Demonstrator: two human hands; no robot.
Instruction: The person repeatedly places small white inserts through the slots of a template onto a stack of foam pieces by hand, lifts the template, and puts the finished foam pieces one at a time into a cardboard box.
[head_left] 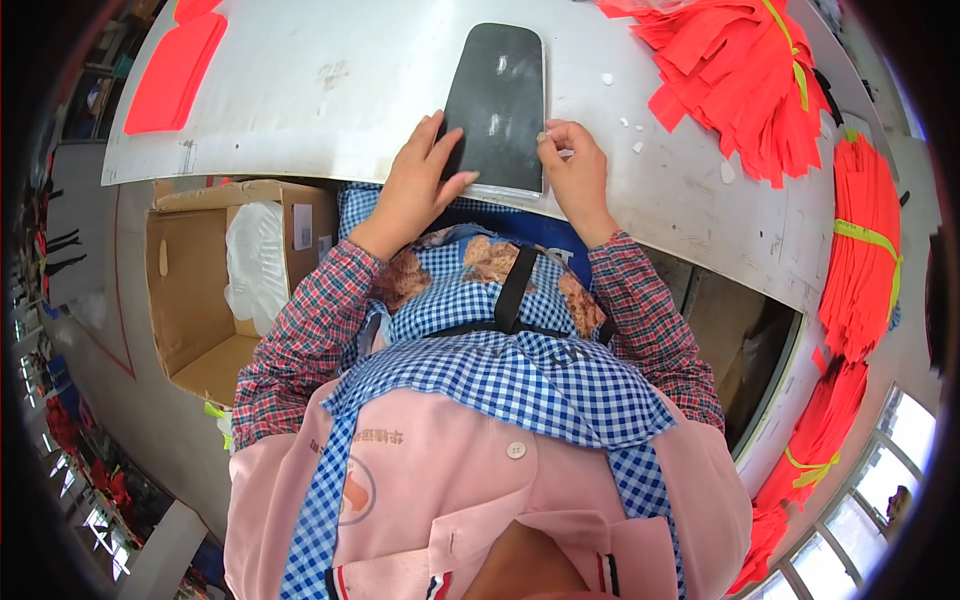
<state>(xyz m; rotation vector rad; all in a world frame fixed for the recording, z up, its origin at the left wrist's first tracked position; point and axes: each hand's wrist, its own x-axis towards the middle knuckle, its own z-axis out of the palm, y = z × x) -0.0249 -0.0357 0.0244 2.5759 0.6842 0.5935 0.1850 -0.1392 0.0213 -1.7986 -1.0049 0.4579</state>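
Note:
A dark, flat panel (496, 110) with a rounded, narrower far end lies near the table's front edge. A thin pale layer shows beneath it along its right and near edges. My left hand (413, 187) rests at the panel's left edge, fingers apart and the thumb at its near left corner. At the right edge, my right hand (578, 172) is closed in a pinch, with thumb and forefinger together. Something small and pale may be between those fingertips, but I cannot make it out.
Small white pieces (727, 173) are scattered on the white table (330, 130) to the right. Bundled red strips (735, 80) lie at the far right, and more tied bundles (865, 245) hang beyond the edge. Red sheets (177, 75) are stacked left. An opened cardboard box (180, 290) stands below.

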